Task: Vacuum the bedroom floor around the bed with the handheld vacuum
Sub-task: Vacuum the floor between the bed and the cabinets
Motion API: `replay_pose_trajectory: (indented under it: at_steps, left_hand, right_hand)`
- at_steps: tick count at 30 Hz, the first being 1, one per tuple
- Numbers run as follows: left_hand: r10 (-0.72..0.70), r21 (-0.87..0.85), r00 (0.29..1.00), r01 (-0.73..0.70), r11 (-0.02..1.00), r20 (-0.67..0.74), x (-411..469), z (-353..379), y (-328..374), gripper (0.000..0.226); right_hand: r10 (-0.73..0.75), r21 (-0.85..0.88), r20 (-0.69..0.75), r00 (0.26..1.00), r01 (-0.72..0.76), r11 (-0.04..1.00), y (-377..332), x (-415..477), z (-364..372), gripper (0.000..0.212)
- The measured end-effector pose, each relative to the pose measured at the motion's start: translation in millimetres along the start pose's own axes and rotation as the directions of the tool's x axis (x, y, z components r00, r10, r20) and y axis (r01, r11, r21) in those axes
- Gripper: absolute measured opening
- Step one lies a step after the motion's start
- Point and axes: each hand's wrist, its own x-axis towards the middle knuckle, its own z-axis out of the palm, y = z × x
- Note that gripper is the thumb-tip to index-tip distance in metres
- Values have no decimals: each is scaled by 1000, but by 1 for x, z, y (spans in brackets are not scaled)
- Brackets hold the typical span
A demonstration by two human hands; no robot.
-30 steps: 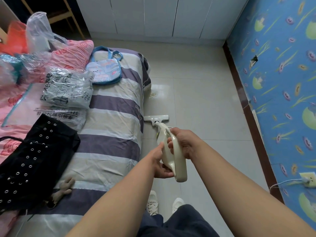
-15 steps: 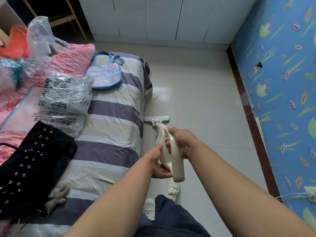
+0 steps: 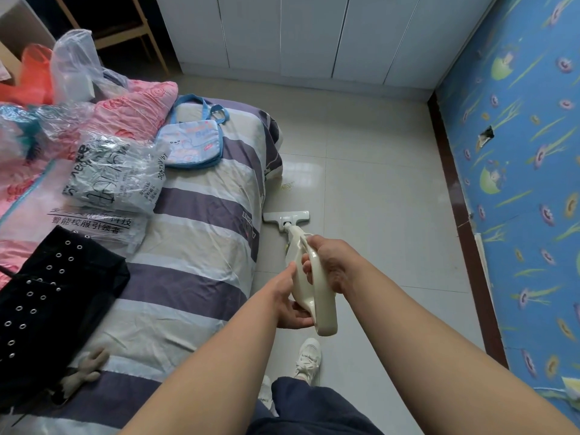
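Gripping the vacuum (image 3: 323, 312) — right hand (image 3: 335, 265) wraps its handle, left hand (image 3: 288, 306) clasps underneath.

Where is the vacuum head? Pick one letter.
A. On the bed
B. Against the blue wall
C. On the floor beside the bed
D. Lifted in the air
C: the vacuum head lies flat on the floor, close against the bed edge.

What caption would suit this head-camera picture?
Bedside vacuuming: left hand and right hand hold a cream handheld vacuum, its nozzle on the tiled floor beside the striped bed.
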Motion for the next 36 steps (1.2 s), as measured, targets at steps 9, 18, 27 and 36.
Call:
replay_pose_trajectory:
  at_steps: [9, 18, 27, 36]
  left_hand:
    - [40, -35, 999, -40, 999, -14, 8, 27, 14, 59]
    - [78, -25, 996, -79, 997, -39, 19, 43, 33, 69]
    - [106, -12, 993, -107, 994, -46, 19, 57, 51, 66]
    - [73, 20, 997, -73, 997, -37, 16, 58, 89, 71]
  right_hand:
    - [10, -20, 14, 1000, -10, 1000, -21, 17, -18, 23]
    - [3, -44, 14, 1000, -2, 999, -45, 34, -24, 24]
    - [-6, -36, 24, 1000, 7, 999, -67, 42, -27, 21]
    - [-14, -17, 16, 1000, 14, 1000, -95, 54, -15, 21]
